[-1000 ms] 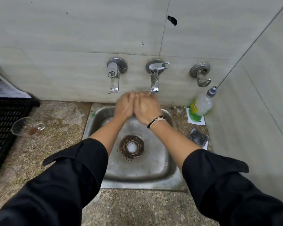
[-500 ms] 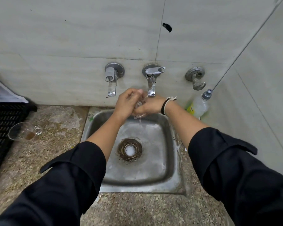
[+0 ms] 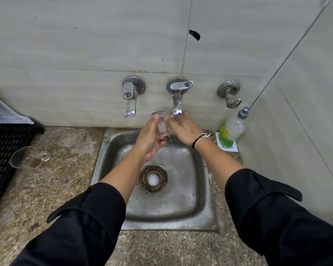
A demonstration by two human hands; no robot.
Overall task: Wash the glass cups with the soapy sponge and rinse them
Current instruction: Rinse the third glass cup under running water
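A clear glass cup (image 3: 162, 126) stands upright over the steel sink (image 3: 181, 200), just left of the middle tap's spout (image 3: 176, 107). My left hand (image 3: 149, 141) grips the cup from the left, thumb along its side and fingers curled under its base. On the cup's right side rest the outstretched fingers of my right hand (image 3: 184, 125), directly below the spout. Water splashes off the cup's base. A second glass cup (image 3: 28, 157) lies on its side on the counter at far left, with brown residue inside. No sponge is in view.
A soap bottle (image 3: 233, 129) with green liquid leans in the right corner on a white card. Two more taps (image 3: 131, 100) (image 3: 230, 96) stick out of the wall. A black crate (image 3: 2, 150) fills the left edge. The speckled counter (image 3: 65, 181) surrounds the sink.
My hands were clasped together under the tap, hiding the cup. They have parted, the cup now shows upright in my left hand, and my right hand has slid to its right side.
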